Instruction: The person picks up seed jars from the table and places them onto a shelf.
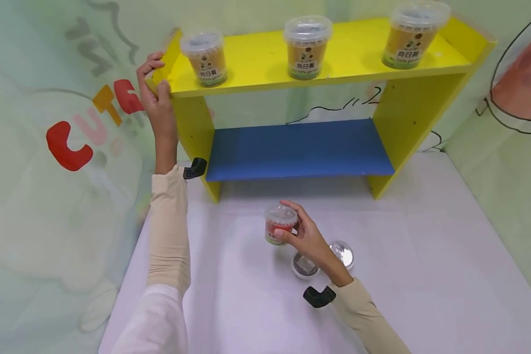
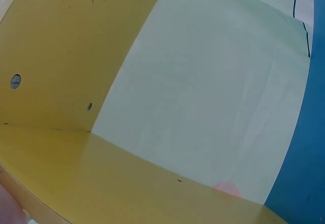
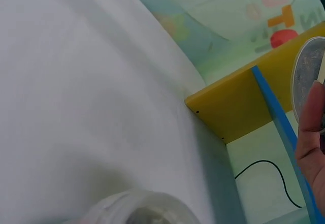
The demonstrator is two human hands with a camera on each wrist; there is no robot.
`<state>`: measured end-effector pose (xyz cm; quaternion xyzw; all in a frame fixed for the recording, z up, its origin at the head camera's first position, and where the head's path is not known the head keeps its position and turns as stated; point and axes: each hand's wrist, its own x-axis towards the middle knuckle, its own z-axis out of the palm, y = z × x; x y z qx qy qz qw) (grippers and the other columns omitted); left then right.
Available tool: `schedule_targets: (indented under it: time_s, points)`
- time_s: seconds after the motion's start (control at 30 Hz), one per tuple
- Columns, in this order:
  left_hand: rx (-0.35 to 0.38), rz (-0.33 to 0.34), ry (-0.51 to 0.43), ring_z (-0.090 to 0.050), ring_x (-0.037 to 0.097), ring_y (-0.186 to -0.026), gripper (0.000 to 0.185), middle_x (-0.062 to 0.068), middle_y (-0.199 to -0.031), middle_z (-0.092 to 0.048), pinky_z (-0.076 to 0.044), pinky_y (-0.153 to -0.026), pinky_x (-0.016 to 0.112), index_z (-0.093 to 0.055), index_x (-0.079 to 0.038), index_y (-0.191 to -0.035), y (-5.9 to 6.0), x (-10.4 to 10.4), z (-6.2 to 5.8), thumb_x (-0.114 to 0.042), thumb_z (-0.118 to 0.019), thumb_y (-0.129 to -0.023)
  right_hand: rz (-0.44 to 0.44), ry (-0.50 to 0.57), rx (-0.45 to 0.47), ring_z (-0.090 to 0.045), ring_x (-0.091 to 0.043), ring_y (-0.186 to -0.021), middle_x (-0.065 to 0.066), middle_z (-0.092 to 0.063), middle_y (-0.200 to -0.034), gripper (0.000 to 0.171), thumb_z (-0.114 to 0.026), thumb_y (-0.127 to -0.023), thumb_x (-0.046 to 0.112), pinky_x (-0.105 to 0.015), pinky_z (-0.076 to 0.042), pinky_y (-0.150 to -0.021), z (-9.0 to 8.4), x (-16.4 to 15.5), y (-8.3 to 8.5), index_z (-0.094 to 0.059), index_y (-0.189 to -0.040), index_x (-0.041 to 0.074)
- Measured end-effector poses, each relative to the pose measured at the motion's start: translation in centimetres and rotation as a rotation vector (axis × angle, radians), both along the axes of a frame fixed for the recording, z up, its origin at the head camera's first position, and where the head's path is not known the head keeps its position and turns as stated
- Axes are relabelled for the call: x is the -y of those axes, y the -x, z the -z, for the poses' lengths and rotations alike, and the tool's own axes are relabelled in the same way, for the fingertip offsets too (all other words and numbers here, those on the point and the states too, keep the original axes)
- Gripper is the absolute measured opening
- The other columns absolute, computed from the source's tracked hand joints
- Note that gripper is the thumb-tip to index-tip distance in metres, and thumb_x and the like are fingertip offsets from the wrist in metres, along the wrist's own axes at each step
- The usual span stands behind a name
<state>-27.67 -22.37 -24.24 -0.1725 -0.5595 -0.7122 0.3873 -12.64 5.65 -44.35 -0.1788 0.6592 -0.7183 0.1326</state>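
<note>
My left hand (image 1: 159,101) grips the top left end of a yellow shelf unit (image 1: 265,51), thumb in front and fingers over the side board. Over the table, in front of the shelf, my right hand (image 1: 309,238) holds a small clear plastic cup (image 1: 274,235) with a transparent lid and a red and green label, its thumb across the near side. Part of that cup (image 3: 305,69) shows at the right edge of the right wrist view. Two round lidded cups, one at the left (image 1: 304,269) and one at the right (image 1: 342,254), stand beneath the right wrist, partly covered by it.
On the yellow top board stand a left cup (image 1: 207,64), a middle cup (image 1: 307,54) and a right cup (image 1: 410,42), all with orange labels. A blue lower board (image 1: 298,150) spans the unit. Printed fabric walls (image 1: 71,221) enclose the white table (image 1: 425,255).
</note>
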Motion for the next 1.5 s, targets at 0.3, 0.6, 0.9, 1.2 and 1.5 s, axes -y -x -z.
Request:
schedule_targets:
  time_s: [0.3,0.6,0.9,1.2,1.5]
  points:
    - [0.046,0.018,0.004,-0.045,0.011,-0.129,0.027,0.009,-0.131,-0.050,-0.046,-0.102,0.029,-0.052,-0.004,-0.103,-0.1,0.2,-0.2,0.005,-0.034,-0.086,-0.003,0.003,0.002,-0.052,-0.027,-0.124,-0.020,-0.044,-0.139,0.072,-0.066,-0.091,0.009,-0.028,-0.053,-0.095,-0.9,0.9,0.6,-0.027,-0.151,0.019]
    - [0.046,-0.007,0.042,-0.044,0.014,-0.130,0.026,0.010,-0.131,-0.050,-0.045,-0.104,0.029,-0.051,-0.004,-0.104,-0.2,0.3,-0.1,0.005,-0.034,-0.087,-0.016,0.026,-0.007,-0.046,-0.034,-0.128,-0.017,-0.040,-0.143,0.069,-0.063,-0.092,0.008,-0.030,-0.052,-0.096,-1.2,1.8,1.0,-0.028,-0.151,0.019]
    - [-0.065,-0.008,0.070,-0.046,0.019,-0.128,0.027,0.017,-0.128,-0.051,-0.042,-0.107,0.035,-0.051,-0.003,-0.104,0.2,0.2,0.3,0.007,-0.033,-0.087,-0.034,0.067,-0.013,-0.047,-0.033,-0.127,-0.020,-0.040,-0.142,0.071,-0.066,-0.090,0.007,-0.028,-0.053,-0.093,-1.2,2.4,1.3,-0.029,-0.150,0.015]
    - [-0.104,-0.003,0.068,-0.047,0.021,-0.129,0.028,0.021,-0.128,-0.051,-0.039,-0.109,0.036,-0.051,0.001,-0.105,0.7,0.1,0.6,0.008,-0.030,-0.087,-0.028,0.029,-0.019,-0.048,-0.036,-0.128,-0.019,-0.041,-0.141,0.070,-0.066,-0.091,0.007,-0.030,-0.053,-0.095,-0.4,2.2,1.5,-0.030,-0.150,0.018]
    - [-0.125,-0.040,0.029,-0.049,0.025,-0.125,0.027,0.019,-0.122,-0.055,-0.039,-0.109,0.037,-0.052,-0.001,-0.101,1.1,0.2,0.9,0.006,-0.033,-0.083,-0.002,0.097,-0.026,-0.049,-0.032,-0.123,-0.019,-0.043,-0.140,0.068,-0.063,-0.092,0.004,-0.025,-0.053,-0.093,0.1,1.1,1.8,-0.028,-0.150,0.014]
